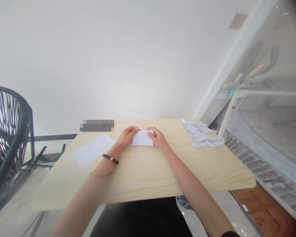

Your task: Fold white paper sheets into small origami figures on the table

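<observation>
A small folded white sheet of paper [142, 139] is held just above or on the wooden table, in the middle of the view. My left hand [128, 135] pinches its upper left corner, thumb and fingers closed. At the upper right corner, my right hand [158, 137] grips the same paper with the thumb on top. Left of my left hand lies a flat white sheet of paper [93, 150]. Several folded white paper pieces with pointed ends [199, 135] sit in rows at the right of the table.
The pale wooden table [138, 177] stands against a white wall [128, 59]. A blurred dark object [97, 125] is at its back left. A dark woven chair [22, 131] stands on the left. On the right is a white metal frame [228, 115].
</observation>
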### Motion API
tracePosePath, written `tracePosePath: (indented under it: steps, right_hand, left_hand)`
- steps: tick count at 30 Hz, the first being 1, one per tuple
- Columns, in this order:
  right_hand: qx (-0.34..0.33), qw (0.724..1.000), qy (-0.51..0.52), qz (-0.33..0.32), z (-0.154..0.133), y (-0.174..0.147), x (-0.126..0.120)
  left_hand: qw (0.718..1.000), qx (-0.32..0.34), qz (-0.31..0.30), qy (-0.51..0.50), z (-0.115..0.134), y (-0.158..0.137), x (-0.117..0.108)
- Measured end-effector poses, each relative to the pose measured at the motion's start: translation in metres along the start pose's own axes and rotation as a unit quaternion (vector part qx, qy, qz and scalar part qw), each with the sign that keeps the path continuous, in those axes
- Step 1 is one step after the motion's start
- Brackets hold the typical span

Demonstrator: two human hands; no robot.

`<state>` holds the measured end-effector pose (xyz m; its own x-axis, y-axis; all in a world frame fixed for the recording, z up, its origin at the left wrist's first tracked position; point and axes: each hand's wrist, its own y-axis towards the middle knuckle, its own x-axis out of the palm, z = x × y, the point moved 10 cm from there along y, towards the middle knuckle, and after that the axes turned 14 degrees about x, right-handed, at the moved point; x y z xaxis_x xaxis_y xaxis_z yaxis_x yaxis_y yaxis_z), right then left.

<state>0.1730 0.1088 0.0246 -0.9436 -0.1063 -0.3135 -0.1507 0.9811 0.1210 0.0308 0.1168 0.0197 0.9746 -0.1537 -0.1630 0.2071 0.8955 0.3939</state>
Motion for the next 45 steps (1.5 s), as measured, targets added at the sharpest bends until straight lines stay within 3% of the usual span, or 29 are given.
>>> tracePosePath:
  steps: [8,18,27,45]
  right_hand:
    - [0.024,0.999,0.023,-0.032,0.000,-0.001,0.003]
    - [0.036,0.999,0.026,-0.010,0.001,0.001,-0.005]
    - [0.002,0.997,-0.069,0.046,-0.003,0.001,-0.007]
    - [0.015,0.998,-0.058,0.022,0.005,0.001,-0.004]
  left_hand:
    - [0.999,-0.031,0.003,-0.042,-0.013,-0.001,0.000]
    - [0.994,-0.040,0.019,-0.100,-0.012,0.000,0.002]
    - [0.997,-0.030,0.021,-0.071,-0.006,-0.001,0.002]
    - [0.999,-0.023,0.006,-0.030,-0.012,0.000,0.002]
